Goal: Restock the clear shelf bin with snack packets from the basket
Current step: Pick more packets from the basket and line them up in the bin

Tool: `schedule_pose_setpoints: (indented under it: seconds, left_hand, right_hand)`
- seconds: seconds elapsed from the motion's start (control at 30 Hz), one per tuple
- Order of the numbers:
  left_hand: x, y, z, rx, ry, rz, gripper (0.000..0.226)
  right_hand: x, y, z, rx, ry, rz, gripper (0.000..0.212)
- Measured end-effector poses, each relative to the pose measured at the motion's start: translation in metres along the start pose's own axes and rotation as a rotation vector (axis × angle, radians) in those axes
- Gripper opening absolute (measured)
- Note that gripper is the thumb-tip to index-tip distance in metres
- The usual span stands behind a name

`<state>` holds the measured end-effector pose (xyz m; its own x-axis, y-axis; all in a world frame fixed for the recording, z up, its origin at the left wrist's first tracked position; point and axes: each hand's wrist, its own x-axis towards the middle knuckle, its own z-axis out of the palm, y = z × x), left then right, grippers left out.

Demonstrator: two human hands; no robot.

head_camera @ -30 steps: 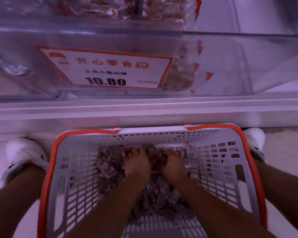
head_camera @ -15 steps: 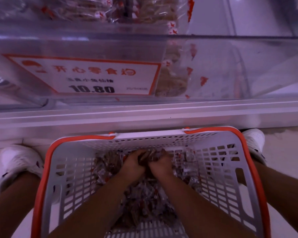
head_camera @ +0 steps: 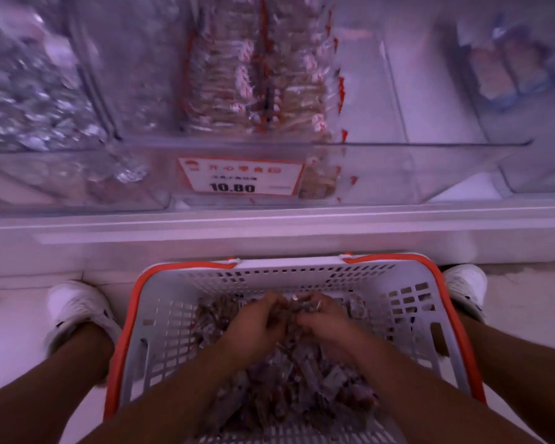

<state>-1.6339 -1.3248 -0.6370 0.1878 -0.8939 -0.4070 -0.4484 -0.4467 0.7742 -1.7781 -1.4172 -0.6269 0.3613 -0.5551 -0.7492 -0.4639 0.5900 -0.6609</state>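
Note:
A white plastic basket (head_camera: 161, 318) with an orange rim sits on the floor between my feet, holding a heap of small snack packets (head_camera: 305, 389). My left hand (head_camera: 257, 328) and my right hand (head_camera: 324, 318) are pressed together inside it, fingers curled around a bunch of packets scooped between them. Above stands the clear shelf bin (head_camera: 382, 168) with a 10.80 price tag (head_camera: 241, 176). Stacked packets with red marks (head_camera: 257, 78) fill the bin's left part; its right part is bare.
A neighbouring clear bin at the left (head_camera: 29, 100) holds silvery packets. Another at the far right (head_camera: 507, 68) holds pale packages. A white shelf ledge (head_camera: 269, 232) runs between the bins and the basket. My white shoes (head_camera: 77, 309) flank the basket on the floor.
My hands have come together from lying flat and apart on the heap and closed on a bunch of packets. The view has tilted up, showing more of the shelf bins.

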Motion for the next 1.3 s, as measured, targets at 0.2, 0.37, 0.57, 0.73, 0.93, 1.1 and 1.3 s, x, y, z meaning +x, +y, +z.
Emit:
schedule_pose_setpoints:
  seconds: [0.2,0.37,0.57,0.73,0.93,1.1,1.3]
  left_hand:
    - [-0.043,0.093,-0.068,-0.12,-0.057,0.154,0.05]
    - [-0.1,0.17,-0.109,-0.279,-0.004,0.19,0.029]
    - [-0.143,0.213,-0.118,-0.731,0.099,0.008,0.059]
    - [-0.117,0.233,-0.119,-0.974,0.182,-0.136,0.049]
    - [-0.098,0.229,-0.13,-0.857,0.175,-0.081,0.037]
    - [-0.098,0.23,-0.124,-0.647,0.186,0.032,0.054]
    - [-0.098,0.225,-0.117,-0.621,0.176,-0.069,0.06]
  right_hand:
    - [-0.084,-0.076,-0.016,0.054,-0.415,-0.09,0.026]
    - [-0.169,-0.138,-0.035,-0.088,-0.446,-0.25,0.028]
    - [-0.232,-0.164,-0.059,0.017,-0.286,-0.425,0.041]
    - [-0.22,-0.174,-0.052,0.033,-0.278,-0.502,0.044]
    - [-0.199,-0.195,-0.06,-0.073,-0.205,-0.558,0.042]
    - [-0.191,-0.196,-0.054,-0.014,-0.346,-0.434,0.057]
    - [-0.195,-0.185,-0.041,-0.069,-0.243,-0.444,0.037]
